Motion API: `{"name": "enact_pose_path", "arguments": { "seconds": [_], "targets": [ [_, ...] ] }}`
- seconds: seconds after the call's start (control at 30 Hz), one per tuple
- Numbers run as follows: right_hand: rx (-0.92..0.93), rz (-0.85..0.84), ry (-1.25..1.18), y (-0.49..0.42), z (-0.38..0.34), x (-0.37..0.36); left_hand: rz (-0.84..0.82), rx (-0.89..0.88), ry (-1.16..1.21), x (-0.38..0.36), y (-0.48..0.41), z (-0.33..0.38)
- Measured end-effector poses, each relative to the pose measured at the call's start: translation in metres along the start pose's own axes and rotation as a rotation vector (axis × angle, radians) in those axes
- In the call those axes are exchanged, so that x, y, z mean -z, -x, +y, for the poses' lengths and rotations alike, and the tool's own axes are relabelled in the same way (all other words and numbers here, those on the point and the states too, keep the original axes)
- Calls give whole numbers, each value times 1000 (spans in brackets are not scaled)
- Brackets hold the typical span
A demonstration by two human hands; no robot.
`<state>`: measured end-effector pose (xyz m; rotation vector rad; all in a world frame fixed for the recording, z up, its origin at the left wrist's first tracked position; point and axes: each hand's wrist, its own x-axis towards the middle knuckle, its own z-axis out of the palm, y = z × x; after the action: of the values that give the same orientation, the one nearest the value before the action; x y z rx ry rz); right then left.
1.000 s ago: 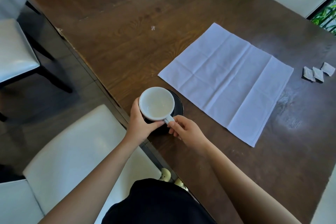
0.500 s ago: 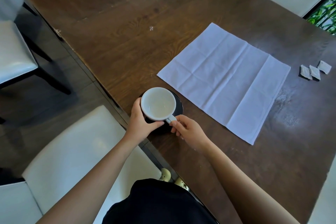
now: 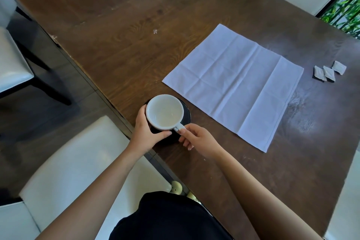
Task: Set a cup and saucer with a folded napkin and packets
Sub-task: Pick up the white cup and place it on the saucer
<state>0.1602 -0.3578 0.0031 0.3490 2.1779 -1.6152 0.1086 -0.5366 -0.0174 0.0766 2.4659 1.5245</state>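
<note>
While I am watching through the head camera, looking down at a dark wooden table, a person is standing at its near edge with both bare arms reaching forward. A white cup is sitting upright on a black saucer, close to the table's near edge. The cup is looking empty, its pale inside facing the camera.

The left hand is cupping the cup's left side, its fingers curling loosely around the wall and the thumb lying along the near side by the saucer's rim. I cannot tell how firmly it is gripping. The right hand is pinching the cup's small handle, which is pointing toward the person and slightly right; thumb and forefinger are closing on the handle while the other fingers are curling underneath.

Just beyond and to the right of the saucer, a white napkin is lying fully unfolded and flat, its crease lines showing as a grid. Its nearest edge is lying just beside the saucer, though I cannot tell whether the two are touching. Further right, apart from the napkin, three small pale packets are lying together in a short row on the bare wood.

A white cushioned chair is standing below the left arm, beside the table edge. Another white chair is showing at the left, and green foliage is showing through windows at the top right.
</note>
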Motion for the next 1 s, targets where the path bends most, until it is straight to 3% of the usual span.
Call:
{"name": "enact_pose_path", "arguments": {
  "seconds": [0.5,0.67,0.87,1.0],
  "targets": [
    [15,6,34,5,-2,23,-135,70,100,27,-8,-1],
    [-9,139,43,6,6,62,-17,-15,58,44,-20,31],
    [-48,379,442,17,33,133,50,-314,-249,8,-47,106],
    [-196,347,858,35,54,163,-131,-416,-409,-59,-58,141]
  ]
}}
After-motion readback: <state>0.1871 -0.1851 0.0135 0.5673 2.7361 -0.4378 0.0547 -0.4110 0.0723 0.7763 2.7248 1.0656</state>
